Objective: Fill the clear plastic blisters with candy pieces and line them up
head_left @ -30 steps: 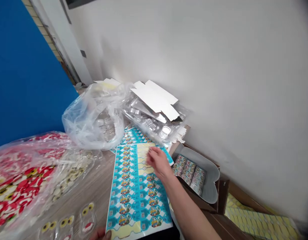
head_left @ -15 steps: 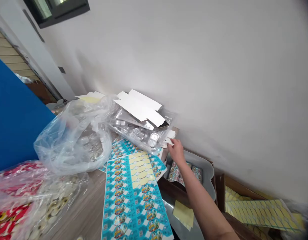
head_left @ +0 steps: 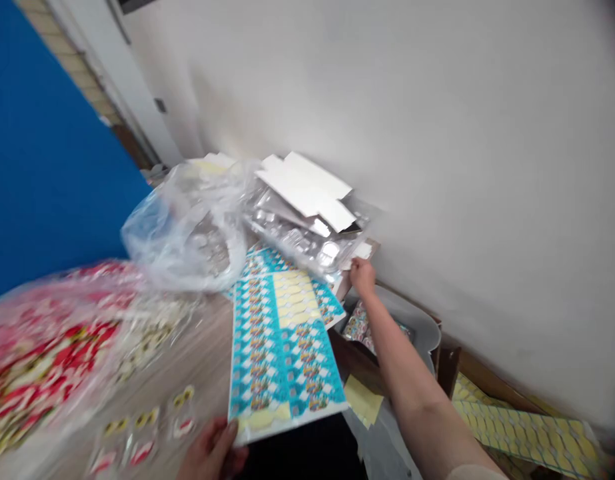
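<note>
Left hand (head_left: 212,450) now pinches the near edge of the blue sticker sheet (head_left: 282,347), tilting it up off the worktop (head_left: 187,347); right hand (head_left: 363,275), fingers bunched, reaches a white card scrap (head_left: 363,251) by the clear blister trays (head_left: 297,243), any pinch unclear.

Tiny print on blue printed sheet (head_left: 287,353) blurred

- A turquoise printed sheet (head_left: 282,353): rows of repeated cartoon labels, with yellow panels at its far end and near edge. It lies flat-looking and slightly skewed, its near edge out past the wooden table top (head_left: 187,360).
- A matching sheet (head_left: 328,303) lies beneath it, showing at the far end and right side.
- The left hand (head_left: 212,450) grips the near edge of the top sheet, thumb on its face.
- The right hand (head_left: 362,277) reaches across to a white paper scrap (head_left: 363,251) – fingers at or touching it – beside clear plastic trays (head_left: 297,243).
</note>
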Motion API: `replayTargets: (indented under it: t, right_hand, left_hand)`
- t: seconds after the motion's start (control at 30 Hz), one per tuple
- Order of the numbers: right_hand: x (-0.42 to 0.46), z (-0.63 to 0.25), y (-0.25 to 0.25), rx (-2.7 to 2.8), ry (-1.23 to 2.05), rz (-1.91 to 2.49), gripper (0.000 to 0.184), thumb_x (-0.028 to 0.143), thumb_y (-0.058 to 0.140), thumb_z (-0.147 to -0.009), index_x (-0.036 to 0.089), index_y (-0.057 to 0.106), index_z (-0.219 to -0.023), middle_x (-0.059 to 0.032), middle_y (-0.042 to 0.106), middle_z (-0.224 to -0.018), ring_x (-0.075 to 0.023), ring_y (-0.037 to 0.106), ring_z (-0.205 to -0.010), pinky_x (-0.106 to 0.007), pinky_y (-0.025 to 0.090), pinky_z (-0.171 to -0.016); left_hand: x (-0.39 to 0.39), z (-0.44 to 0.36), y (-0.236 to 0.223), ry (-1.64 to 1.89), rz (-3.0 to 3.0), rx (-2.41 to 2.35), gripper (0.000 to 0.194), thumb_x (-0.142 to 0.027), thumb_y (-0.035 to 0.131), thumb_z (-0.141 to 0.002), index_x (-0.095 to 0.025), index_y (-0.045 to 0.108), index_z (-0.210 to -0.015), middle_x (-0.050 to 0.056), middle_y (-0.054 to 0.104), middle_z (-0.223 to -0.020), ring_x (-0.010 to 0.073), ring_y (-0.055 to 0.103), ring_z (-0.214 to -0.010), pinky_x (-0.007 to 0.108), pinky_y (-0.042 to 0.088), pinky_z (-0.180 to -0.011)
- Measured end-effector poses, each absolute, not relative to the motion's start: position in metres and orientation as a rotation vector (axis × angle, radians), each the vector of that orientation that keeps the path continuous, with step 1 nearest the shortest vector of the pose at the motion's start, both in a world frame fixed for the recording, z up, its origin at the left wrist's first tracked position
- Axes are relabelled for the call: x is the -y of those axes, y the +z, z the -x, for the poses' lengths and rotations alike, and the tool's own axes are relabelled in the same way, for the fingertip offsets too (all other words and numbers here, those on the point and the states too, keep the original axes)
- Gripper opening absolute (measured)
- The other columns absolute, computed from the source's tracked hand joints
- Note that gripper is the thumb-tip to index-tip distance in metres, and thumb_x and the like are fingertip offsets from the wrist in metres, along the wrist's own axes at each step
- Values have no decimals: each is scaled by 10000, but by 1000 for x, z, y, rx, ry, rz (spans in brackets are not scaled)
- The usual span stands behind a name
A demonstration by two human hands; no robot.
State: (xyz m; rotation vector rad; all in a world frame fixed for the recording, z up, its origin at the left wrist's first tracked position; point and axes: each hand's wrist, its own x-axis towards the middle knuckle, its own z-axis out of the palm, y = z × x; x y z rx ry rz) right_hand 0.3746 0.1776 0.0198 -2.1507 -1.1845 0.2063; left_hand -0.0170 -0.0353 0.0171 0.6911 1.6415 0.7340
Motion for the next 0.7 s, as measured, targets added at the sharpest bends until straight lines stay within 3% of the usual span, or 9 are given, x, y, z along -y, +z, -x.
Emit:
replayTargets:
  t: [0.07,0.13,0.2,0.3,0.47,0.7]
  right_hand:
    - [-149,-362,27,1205,175,2107,268,241,505,-971,96,637,-1153,-170,613,-1245,-260,579,-1159,-439,466,-999]
    - [-114,-338,31,1210,155,2068,349,262,465,-955,67,597,-1214,-221,599,-1242,-311,562,-1165,-514,420,-1018]
    - [-72,-299,34,1257,199,1973,322,320,483,-939,124,626,-1151,-154,671,-1053,-287,631,-970,-483,479,-914]
    - [-11,-222,34,1562,616,1594,185,356,555,-927,233,649,-1027,-46,693,-903,-204,640,-751,-341,520,-703]
    - [22,-129,21,1811,941,1265,100,216,525,-939,248,619,-947,-37,657,-909,-201,623,-860,-324,504,-758]
    - [14,-127,11,1891,941,1292,108,205,554,-923,252,640,-968,-37,667,-892,-213,635,-855,-334,507,-761]
  left_hand:
    - [36,18,19,763,-702,-1566,523,-564,811,-601,-166,653,-900,28,717,-666,168,660,-538,265,539,-509]
    - [34,21,17,780,-686,-1547,514,-524,773,-662,-161,629,-995,18,712,-673,162,662,-537,257,526,-512]
    - [32,24,14,801,-669,-1525,456,-490,758,-682,-160,634,-972,9,699,-673,157,662,-548,250,516,-516]
    - [32,27,12,826,-722,-1469,328,-434,734,-724,-152,683,-885,33,724,-779,140,652,-617,252,521,-580]
    - [36,28,13,880,-779,-1398,261,-364,724,-750,-151,700,-898,37,724,-799,144,641,-694,249,519,-630]
    - [38,27,8,946,-715,-1364,255,-367,695,-787,-154,694,-928,44,726,-828,149,659,-697,261,562,-630]
